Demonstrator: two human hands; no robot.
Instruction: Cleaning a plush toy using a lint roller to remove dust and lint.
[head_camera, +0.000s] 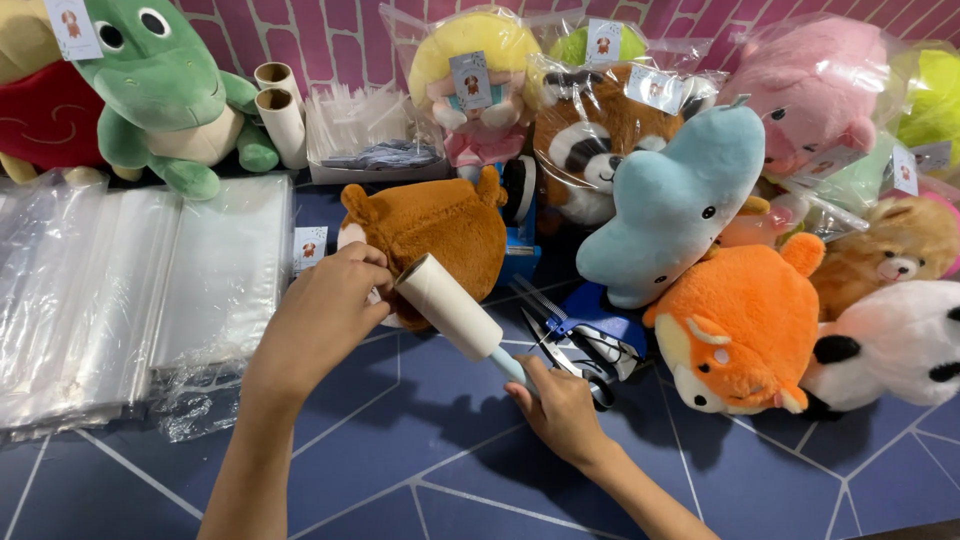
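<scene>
My right hand (562, 408) grips the pale blue handle of a lint roller (448, 305), whose white roll points up and left. The fingers of my left hand (325, 315) pinch at the upper end of the roll. Just behind the roller lies a brown plush toy (440, 228) with small ears and a paper tag, touching my left hand.
Stacks of clear plastic bags (130, 290) lie at the left. Scissors (570, 350) and a blue tool rest right of the roller. A blue-grey plush (672, 205), an orange fox plush (740, 320) and several bagged plush toys crowd the right and back. A green plush (165, 85) and cardboard tubes (282, 110) stand at back left.
</scene>
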